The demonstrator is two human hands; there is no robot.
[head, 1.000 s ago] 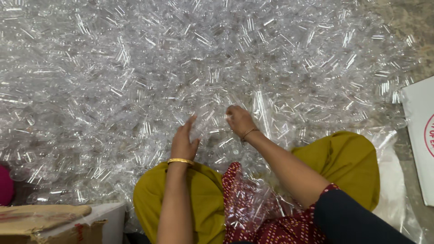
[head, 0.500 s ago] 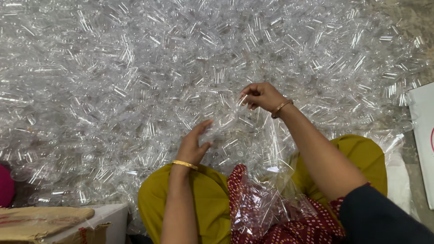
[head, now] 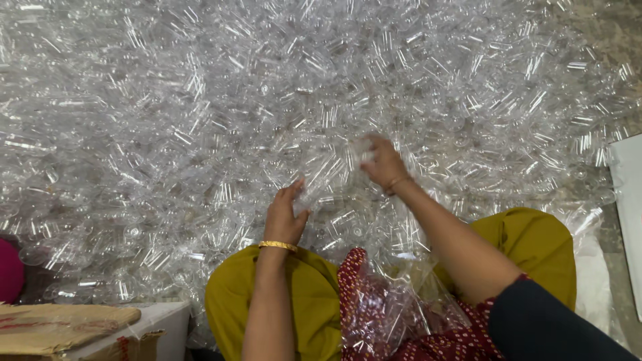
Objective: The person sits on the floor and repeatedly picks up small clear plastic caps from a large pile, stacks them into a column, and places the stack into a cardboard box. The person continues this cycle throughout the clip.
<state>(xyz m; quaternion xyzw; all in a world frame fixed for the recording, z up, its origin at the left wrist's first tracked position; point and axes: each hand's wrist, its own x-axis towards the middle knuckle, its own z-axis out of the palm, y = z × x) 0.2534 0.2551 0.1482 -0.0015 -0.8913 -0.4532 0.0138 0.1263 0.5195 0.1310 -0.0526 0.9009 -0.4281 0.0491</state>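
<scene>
A large heap of clear plastic tubes (head: 281, 100) covers the floor ahead of me. My left hand (head: 284, 214), with a gold bangle at the wrist, rests on the near edge of the heap, fingers touching the tubes. My right hand (head: 381, 164) is curled around a small bunch of clear tubes a little farther out. A clear plastic bag (head: 394, 294) lies open on my lap, over red patterned cloth and between my knees in mustard-yellow trousers (head: 227, 301).
A cardboard box (head: 67, 327) on a white box sits at the lower left. A pink object (head: 10, 271) shows at the left edge. A white board (head: 628, 200) lies at the right edge, on bare grey floor.
My right hand swung out to the right over the heap, then came back toward the middle, closed on tubes. My left hand has stayed at the heap's near edge.
</scene>
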